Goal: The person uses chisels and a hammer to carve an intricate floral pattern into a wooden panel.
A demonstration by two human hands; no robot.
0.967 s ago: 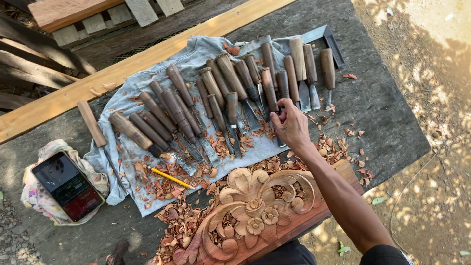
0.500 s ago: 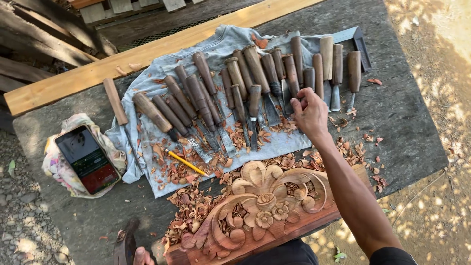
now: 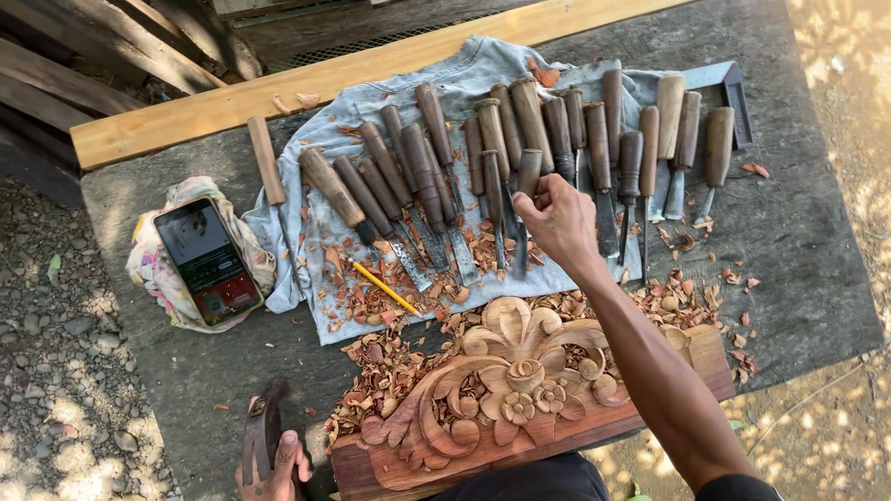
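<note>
My right hand (image 3: 561, 221) reaches over a row of several wooden-handled chisels (image 3: 436, 162) laid on a grey cloth (image 3: 325, 232). Its fingers pinch the handle of one chisel (image 3: 530, 167) in the middle of the row, which still lies on the cloth. Below the arm sits a reddish wood panel (image 3: 520, 380) carved with flowers and scrolls. My left hand (image 3: 283, 464) is at the bottom edge, closed around a dark mallet-like tool (image 3: 264, 429). A yellow pencil (image 3: 385, 289) lies among wood chips on the cloth.
A phone (image 3: 206, 260) rests on a patterned rag at the left of the stone slab (image 3: 798, 269). A pale wooden beam (image 3: 306, 88) runs along the back. A metal square (image 3: 733, 88) lies at the far right. Wood chips (image 3: 390, 362) surround the panel. Gravel lies to the left.
My right hand moved left along the row and closed its fingers on a middle chisel's handle. My left hand with the dark tool came into view at the bottom.
</note>
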